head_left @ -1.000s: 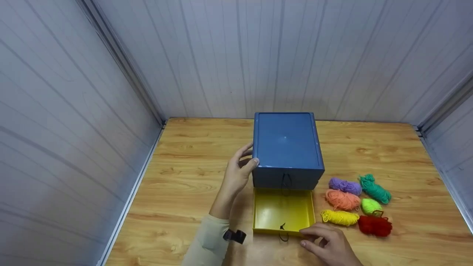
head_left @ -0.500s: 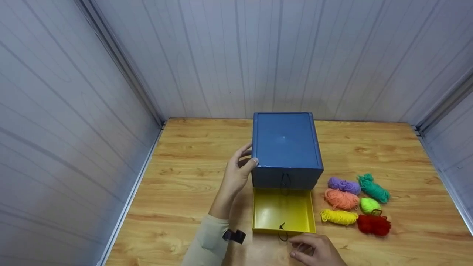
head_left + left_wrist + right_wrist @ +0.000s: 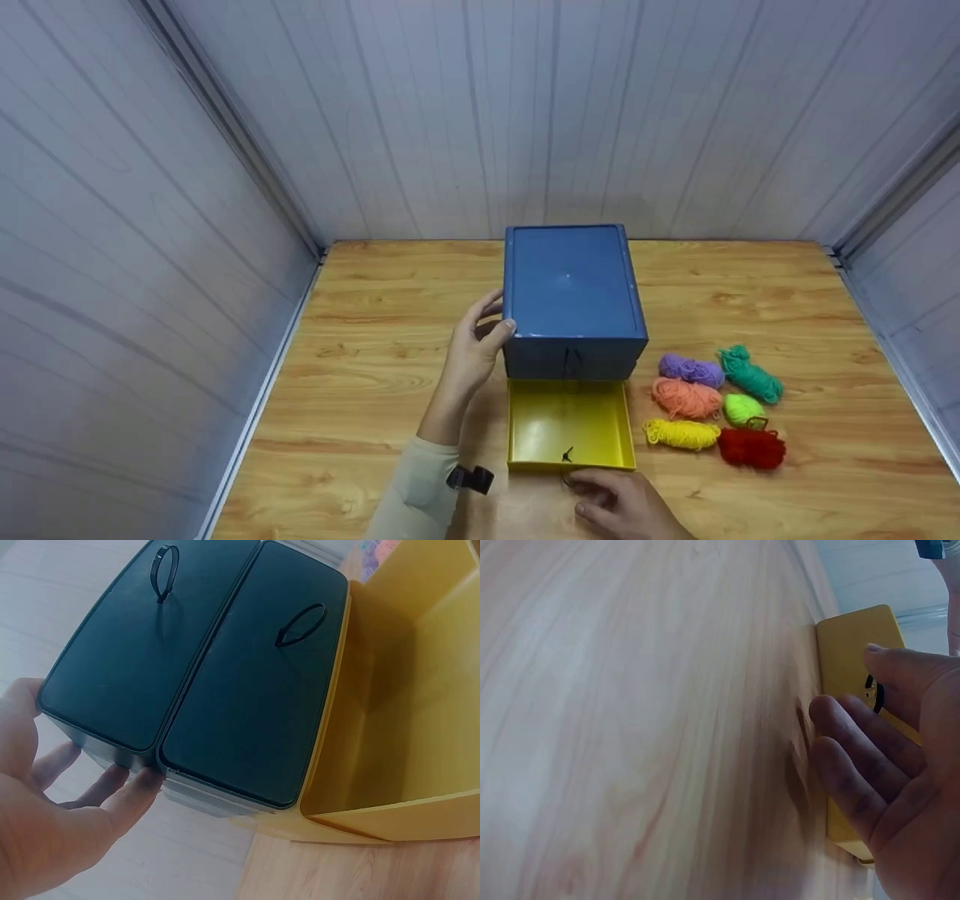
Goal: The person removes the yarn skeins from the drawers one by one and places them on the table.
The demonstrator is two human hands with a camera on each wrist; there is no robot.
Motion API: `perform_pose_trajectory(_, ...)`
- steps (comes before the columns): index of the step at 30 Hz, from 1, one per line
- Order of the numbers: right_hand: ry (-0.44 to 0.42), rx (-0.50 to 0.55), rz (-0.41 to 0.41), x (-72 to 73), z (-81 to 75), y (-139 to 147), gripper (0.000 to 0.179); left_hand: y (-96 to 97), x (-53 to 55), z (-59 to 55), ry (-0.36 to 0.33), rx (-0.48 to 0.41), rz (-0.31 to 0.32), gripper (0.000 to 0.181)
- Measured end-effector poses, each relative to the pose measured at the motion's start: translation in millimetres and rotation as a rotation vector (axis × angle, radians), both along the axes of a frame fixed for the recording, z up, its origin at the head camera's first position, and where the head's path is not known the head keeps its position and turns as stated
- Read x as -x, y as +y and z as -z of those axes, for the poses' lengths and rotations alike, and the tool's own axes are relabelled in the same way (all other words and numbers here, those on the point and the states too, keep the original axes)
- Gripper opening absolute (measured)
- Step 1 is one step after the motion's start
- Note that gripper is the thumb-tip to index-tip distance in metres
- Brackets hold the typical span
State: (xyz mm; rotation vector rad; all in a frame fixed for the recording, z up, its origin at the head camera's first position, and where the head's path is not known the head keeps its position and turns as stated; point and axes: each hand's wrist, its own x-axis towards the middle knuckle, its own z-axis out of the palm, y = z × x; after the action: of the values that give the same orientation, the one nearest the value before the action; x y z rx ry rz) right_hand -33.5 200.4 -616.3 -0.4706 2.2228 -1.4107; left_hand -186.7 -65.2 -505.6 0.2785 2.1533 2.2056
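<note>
A blue drawer cabinet [image 3: 574,285] stands on the wooden table, with two shut dark drawers showing in the left wrist view. Below them the yellow drawer [image 3: 559,420] is pulled out, bare inside but for the black knotted end of its handle. My left hand [image 3: 471,356] holds the cabinet's left side, thumb at the top front corner and fingers against the side wall. In front of the yellow drawer is my right hand [image 3: 619,499], fingers loosely bent, index fingertip right at the black loop handle [image 3: 874,694]. Nothing shows in its grasp.
Several yarn skeins lie right of the cabinet: purple [image 3: 691,370], teal [image 3: 750,375], coral [image 3: 686,398], lime [image 3: 744,411], yellow [image 3: 681,434] and dark red [image 3: 752,448]. Pale panel walls [image 3: 480,120] border the table at the back and sides.
My right hand has moved left along the drawer front, from its right corner to the loop handle. The left hand stays on the cabinet. The head view has shifted slightly.
</note>
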Motion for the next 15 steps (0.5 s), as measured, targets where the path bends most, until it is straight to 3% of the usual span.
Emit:
perform_pose_trajectory(5,0.122,-0.058,0.053,-2.2,1.8,-4,0.030,0.4,-0.6,0.4,-0.006,0.007,-0.001,0.057)
perform_pose_trajectory(15,0.236,-0.105,0.170,-1.1,-2.1,-11,0.015,0.6,-0.1,0.3,-0.028,0.015,-0.015,0.056)
